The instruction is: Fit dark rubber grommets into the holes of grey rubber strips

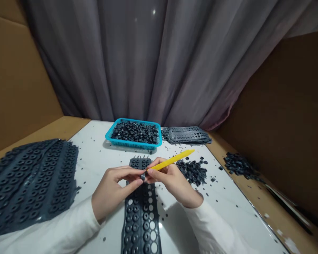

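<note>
My left hand (pixel 113 192) pinches a small dark rubber ring (pixel 142 175) between thumb and fingers, just above a long dark rubber strip (pixel 141 215) full of rings and punched-out holes. My right hand (pixel 175 183) grips a yellow stick (pixel 172 160) like a pen, its lower tip meeting the ring at my left fingertips. The strip lies lengthwise on the white table (pixel 95 158), running from under my hands toward me.
A blue basket (pixel 134 143) filled with loose rings stands behind the strip. Emptied strips (pixel 187 134) lie stacked at the back right. A loose ring pile (pixel 193 171) sits right of my hands, another pile (pixel 238 165) on the brown ledge. Full sheets (pixel 29 180) lie left.
</note>
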The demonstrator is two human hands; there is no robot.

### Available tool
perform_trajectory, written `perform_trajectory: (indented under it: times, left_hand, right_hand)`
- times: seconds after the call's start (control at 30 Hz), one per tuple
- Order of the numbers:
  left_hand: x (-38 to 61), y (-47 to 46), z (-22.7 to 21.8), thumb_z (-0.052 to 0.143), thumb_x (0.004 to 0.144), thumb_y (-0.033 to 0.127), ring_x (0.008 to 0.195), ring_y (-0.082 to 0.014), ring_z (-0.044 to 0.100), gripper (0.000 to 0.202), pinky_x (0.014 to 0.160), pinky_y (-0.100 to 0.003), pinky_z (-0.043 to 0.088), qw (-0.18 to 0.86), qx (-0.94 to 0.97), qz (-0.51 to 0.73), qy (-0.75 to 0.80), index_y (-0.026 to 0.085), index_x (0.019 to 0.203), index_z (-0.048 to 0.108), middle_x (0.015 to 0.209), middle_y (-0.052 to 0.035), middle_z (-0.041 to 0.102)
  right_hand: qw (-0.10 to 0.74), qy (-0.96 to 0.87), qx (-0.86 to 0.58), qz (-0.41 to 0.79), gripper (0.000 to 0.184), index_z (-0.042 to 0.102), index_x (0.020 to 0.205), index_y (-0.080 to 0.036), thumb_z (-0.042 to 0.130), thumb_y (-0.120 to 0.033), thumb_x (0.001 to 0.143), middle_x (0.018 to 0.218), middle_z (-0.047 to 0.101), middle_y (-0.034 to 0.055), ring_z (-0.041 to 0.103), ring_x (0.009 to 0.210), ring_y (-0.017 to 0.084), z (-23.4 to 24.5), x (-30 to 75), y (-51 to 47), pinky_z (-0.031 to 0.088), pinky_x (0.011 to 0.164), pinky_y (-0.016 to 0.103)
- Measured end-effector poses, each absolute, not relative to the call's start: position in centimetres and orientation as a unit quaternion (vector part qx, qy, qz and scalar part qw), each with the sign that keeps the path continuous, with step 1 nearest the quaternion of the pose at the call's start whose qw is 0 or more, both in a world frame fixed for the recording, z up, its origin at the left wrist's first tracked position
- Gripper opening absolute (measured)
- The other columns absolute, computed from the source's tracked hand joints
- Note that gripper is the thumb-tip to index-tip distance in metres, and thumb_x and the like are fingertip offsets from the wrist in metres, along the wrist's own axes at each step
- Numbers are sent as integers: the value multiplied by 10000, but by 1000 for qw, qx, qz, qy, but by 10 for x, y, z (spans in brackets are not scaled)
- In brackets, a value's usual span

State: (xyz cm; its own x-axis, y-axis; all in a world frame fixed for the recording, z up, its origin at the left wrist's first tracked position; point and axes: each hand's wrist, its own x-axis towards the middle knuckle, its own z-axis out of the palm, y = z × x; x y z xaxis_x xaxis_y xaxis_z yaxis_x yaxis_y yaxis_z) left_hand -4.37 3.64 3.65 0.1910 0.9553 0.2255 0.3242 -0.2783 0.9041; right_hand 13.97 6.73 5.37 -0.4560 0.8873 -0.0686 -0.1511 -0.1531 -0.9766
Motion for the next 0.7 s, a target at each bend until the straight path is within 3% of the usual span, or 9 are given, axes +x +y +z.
perform_trajectory:
  times: [0.1, 0.27, 0.4, 0.5, 0.6, 0.7]
  left_hand:
    - [-52, 23, 23, 653, 755, 242, 708, -163, 648, 134, 677, -259, 530, 387, 640, 436, 500, 173, 843, 726, 789, -50, 703]
    - [-61, 9, 1, 668, 725, 215, 766, -169, 653, 70, 644, -230, 549, 408, 596, 483, 495, 158, 735, 709, 808, -71, 691]
    - [-62, 4, -13, 678, 715, 231, 876, -181, 666, 95, 736, -237, 562, 484, 514, 512, 490, 152, 766, 694, 978, -99, 694]
    - [-60, 0, -18, 698, 692, 243, 799, -169, 686, 142, 770, -245, 561, 534, 458, 501, 505, 147, 791, 667, 880, -78, 715]
    - [-58, -3, -18, 703, 677, 234, 742, -147, 682, 150, 715, -206, 565, 503, 454, 505, 535, 152, 784, 637, 798, -48, 709]
    - [-58, -5, -17, 704, 675, 232, 749, -137, 676, 221, 682, -186, 564, 457, 473, 497, 566, 170, 871, 623, 809, -32, 703]
  right_hand:
    - [357, -526, -367, 679, 229, 574, 790, -160, 707, -335, 727, 717, 638, -4, 632, 658, 109, 46, 129, 54, 520, 668, 256]
    - [382, -501, -401, 665, 245, 574, 792, -161, 706, -357, 725, 765, 630, 7, 632, 714, 120, 27, 113, 33, 527, 685, 256]
    - [484, -473, -447, 584, 211, 590, 809, -181, 687, -358, 747, 826, 599, 4, 623, 739, 128, 13, 103, 20, 529, 670, 254]
    - [552, -471, -466, 505, 148, 608, 794, -196, 680, -321, 760, 844, 582, -5, 604, 719, 108, 3, 96, 12, 518, 659, 229]
    - [545, -476, -451, 523, 115, 626, 765, -198, 700, -284, 744, 831, 607, -7, 621, 687, 101, -5, 93, 7, 523, 659, 223]
    - [519, -444, -437, 585, 140, 655, 856, -223, 711, -272, 738, 785, 652, -8, 665, 672, 118, -9, 93, 5, 547, 680, 245]
